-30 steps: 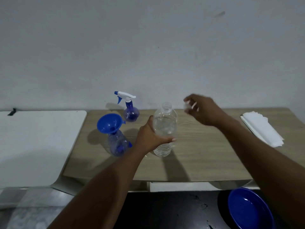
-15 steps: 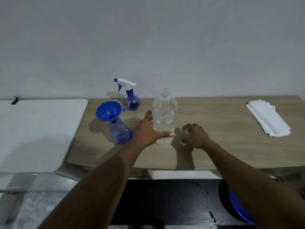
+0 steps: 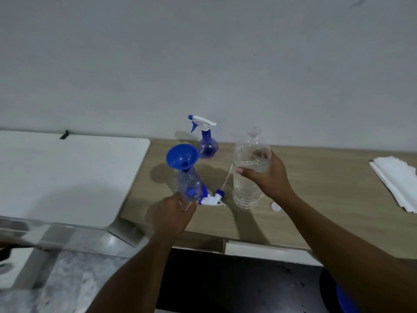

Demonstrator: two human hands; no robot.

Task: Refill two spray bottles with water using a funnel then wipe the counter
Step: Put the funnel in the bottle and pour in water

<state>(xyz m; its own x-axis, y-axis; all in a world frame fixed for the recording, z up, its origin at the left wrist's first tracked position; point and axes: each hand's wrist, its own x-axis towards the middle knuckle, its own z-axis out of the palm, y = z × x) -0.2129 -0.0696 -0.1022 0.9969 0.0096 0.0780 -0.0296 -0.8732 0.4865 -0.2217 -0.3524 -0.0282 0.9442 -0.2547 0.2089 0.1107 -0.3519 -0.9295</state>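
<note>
An open blue-tinted spray bottle (image 3: 189, 184) stands on the wooden counter (image 3: 316, 177) with a blue funnel (image 3: 182, 157) in its neck. My left hand (image 3: 173, 216) grips its base. My right hand (image 3: 264, 175) holds the uncapped clear water bottle (image 3: 247, 172) upright by its upper half, just right of the funnel. The removed spray head (image 3: 211, 198) with its dip tube lies between the two bottles. A white cap (image 3: 275, 206) lies on the counter by the water bottle. A second spray bottle (image 3: 206, 143), head on, stands by the wall.
A stack of white paper towels (image 3: 397, 181) lies at the counter's right end. A white board (image 3: 63, 172) covers the surface to the left. A blue bowl (image 3: 343, 299) sits low at the bottom right, below the counter's front edge.
My right hand left the cap on the counter and took the water bottle. My left hand let go of the water bottle and moved to the funnel bottle's base. The view shifted right.
</note>
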